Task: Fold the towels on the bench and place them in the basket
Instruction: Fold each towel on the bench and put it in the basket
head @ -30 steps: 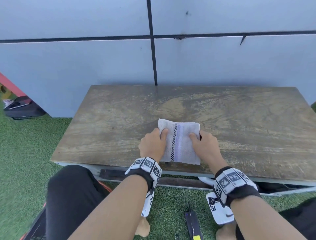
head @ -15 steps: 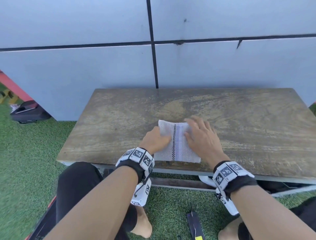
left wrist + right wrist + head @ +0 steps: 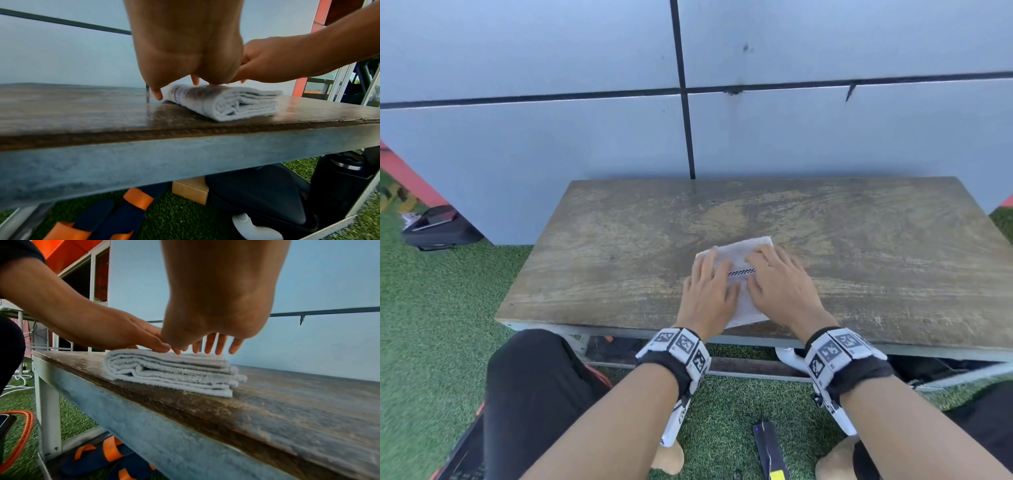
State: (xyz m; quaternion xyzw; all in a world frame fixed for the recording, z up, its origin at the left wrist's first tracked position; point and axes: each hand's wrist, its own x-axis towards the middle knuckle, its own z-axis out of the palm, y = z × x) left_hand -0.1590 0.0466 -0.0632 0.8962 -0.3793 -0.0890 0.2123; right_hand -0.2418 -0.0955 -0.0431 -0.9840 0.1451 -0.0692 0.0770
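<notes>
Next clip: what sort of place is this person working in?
Probably an outdoor or semi-outdoor patio beside a building, not a laundry room. Green artificial grass covers the ground, the wooden bench stands against a grey panelled wall, and sandals lie under the bench.

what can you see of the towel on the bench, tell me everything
The towel is white terry cloth with a black-and-white checked stripe across its top. It is folded into a compact stack of several layers, loops and edges showing at its near side, and lies flat near the front edge of the wooden bench. The left hand and right hand rest on it with straight fingers.
</notes>
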